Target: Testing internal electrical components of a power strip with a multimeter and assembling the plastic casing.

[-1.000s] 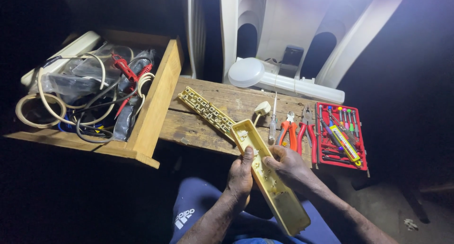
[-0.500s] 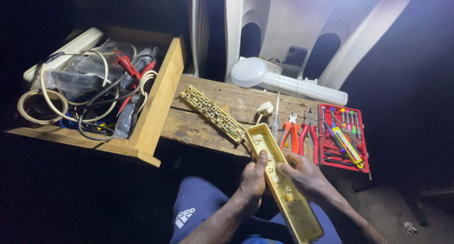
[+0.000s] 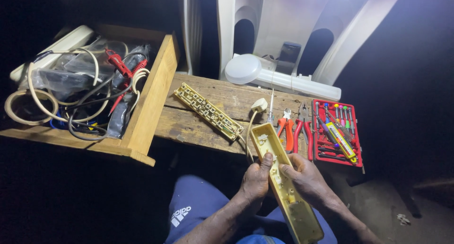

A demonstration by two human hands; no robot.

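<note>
Yellow casing (image 3: pixel 283 182): between my left hand (image 3: pixel 255 180) and right hand (image 3: pixel 307 178), both grasping it.
Change: casing's far end now sits lower, nearer me.

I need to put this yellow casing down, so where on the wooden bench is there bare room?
Bare wood lies on the bench between the wooden drawer and the inner socket strip, and behind that strip, short of the white lamp. The right end is crowded with pliers and the red screwdriver tray.

Wooden drawer (image 3: pixel 150 102), red screwdriver set (image 3: pixel 336 133)
</note>
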